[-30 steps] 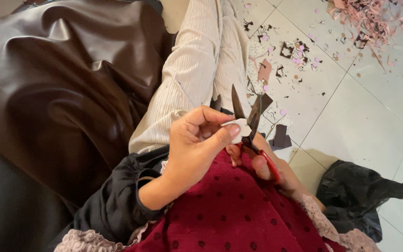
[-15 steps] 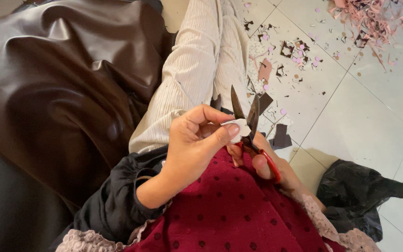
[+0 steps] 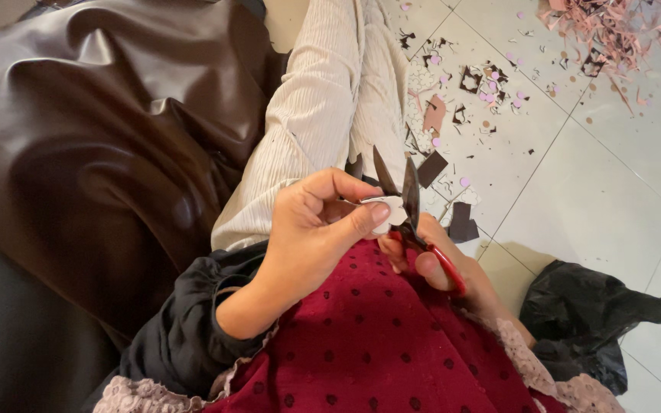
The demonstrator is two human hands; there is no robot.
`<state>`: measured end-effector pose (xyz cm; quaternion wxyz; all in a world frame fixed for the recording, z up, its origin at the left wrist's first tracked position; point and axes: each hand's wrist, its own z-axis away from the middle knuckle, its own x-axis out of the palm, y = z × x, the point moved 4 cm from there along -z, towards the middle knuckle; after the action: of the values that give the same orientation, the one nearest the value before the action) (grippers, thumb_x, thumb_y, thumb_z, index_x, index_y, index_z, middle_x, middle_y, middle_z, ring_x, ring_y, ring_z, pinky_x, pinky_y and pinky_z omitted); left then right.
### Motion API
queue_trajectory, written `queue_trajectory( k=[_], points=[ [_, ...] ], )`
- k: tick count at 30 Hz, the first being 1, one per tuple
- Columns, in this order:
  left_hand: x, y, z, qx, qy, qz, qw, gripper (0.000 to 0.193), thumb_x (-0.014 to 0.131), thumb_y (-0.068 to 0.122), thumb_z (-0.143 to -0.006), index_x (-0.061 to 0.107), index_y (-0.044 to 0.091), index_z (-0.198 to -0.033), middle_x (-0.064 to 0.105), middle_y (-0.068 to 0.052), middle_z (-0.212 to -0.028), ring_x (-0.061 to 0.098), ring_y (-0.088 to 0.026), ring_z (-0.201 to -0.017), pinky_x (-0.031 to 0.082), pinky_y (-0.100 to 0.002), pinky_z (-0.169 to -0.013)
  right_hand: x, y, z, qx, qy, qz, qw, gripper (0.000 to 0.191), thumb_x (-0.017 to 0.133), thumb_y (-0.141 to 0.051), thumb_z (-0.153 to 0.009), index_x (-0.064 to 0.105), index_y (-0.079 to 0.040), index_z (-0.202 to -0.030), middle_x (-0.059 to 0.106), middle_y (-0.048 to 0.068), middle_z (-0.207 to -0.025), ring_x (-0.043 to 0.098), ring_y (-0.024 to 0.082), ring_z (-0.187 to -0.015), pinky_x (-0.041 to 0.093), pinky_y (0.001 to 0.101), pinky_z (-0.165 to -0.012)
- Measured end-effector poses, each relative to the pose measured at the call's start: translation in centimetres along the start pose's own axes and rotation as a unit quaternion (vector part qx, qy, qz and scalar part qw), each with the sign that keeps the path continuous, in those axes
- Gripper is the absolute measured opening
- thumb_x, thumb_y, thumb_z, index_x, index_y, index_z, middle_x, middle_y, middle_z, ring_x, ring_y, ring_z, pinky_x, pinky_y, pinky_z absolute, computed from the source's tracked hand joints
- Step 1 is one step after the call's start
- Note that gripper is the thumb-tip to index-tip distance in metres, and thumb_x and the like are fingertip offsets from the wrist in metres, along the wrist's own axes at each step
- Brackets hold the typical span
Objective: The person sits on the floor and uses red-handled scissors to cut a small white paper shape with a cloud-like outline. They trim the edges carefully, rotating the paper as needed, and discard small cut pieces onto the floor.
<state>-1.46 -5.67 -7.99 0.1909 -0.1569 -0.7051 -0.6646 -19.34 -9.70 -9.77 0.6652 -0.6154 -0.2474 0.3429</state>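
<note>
Your scissors (image 3: 411, 210) have red handles and dark blades spread apart, pointing up and away from you; the small white cutout (image 3: 392, 210) sits at the base of the blades. Around you lie a dark brown leather sheet (image 3: 93, 138), a black bag (image 3: 606, 321) and pink and brown scraps (image 3: 491, 84) on the tiled floor (image 3: 598, 206). Your left hand (image 3: 315, 229) pinches the cutout between thumb and fingers; your right hand (image 3: 430, 264) grips the handles, partly hidden behind your left.

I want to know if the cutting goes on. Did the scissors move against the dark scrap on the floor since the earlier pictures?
No. The scissors keep their place beside the dark scrap, blades open, with the small white piece between them.
</note>
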Motion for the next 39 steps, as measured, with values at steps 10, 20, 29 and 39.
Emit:
queue_trajectory(
  k=[10,20,29,39],
  points=[
    [-0.4,0.6,-0.2,-0.03,0.003,-0.037,0.999,0.013,0.076,0.001,-0.091,0.068,-0.002,-0.1,0.075,-0.006,-0.091,0.069,-0.006,-0.079,0.057,-0.02,-0.069,-1.8,3.6,-0.7,-0.007,-0.063,0.039,0.997,0.09,0.053,-0.102,-0.065,0.039,-0.013,-0.067,0.046,-0.003,-0.061,0.046,0.01,-0.054,0.038,0.0255,-0.05],
    [-0.4,0.7,-0.4,-0.031,0.013,-0.028,0.999,0.012,0.074,0.0,-0.092,0.067,-0.003,-0.101,0.074,-0.006,-0.089,0.068,-0.006,-0.077,0.056,-0.02,-0.068,-0.5,1.5,0.9,0.039,-0.039,-0.057,0.997,0.094,0.058,-0.089,-0.078,0.057,-0.003,-0.115,0.058,0.004,-0.098,0.051,0.013,-0.084,0.043,0.0293,-0.077],
    [-0.5,0.6,-0.6,-0.04,0.026,-0.046,0.998,0.012,0.075,0.001,-0.09,0.068,-0.003,-0.099,0.072,-0.004,-0.084,0.066,-0.004,-0.072,0.053,-0.018,-0.063,0.8,-0.7,2.3,0.046,0.006,-0.092,0.995,0.084,0.056,-0.078,-0.091,0.053,-0.001,-0.125,0.051,0.006,-0.103,0.044,0.018,-0.088,0.038,0.0319,-0.083],
    [-2.0,-0.8,-1.7,-0.015,0.024,-0.007,1.0,0.014,0.07,0.003,-0.094,0.07,-0.004,-0.106,0.071,-0.001,-0.091,0.064,-0.004,-0.078,0.055,-0.02,-0.071,0.3,1.5,1.6,0.05,0.045,-0.133,0.989,0.069,0.049,-0.066,-0.097,0.049,-0.008,-0.135,0.057,0.005,-0.105,0.049,0.015,-0.085,0.045,0.0318,-0.082]
  ],
)
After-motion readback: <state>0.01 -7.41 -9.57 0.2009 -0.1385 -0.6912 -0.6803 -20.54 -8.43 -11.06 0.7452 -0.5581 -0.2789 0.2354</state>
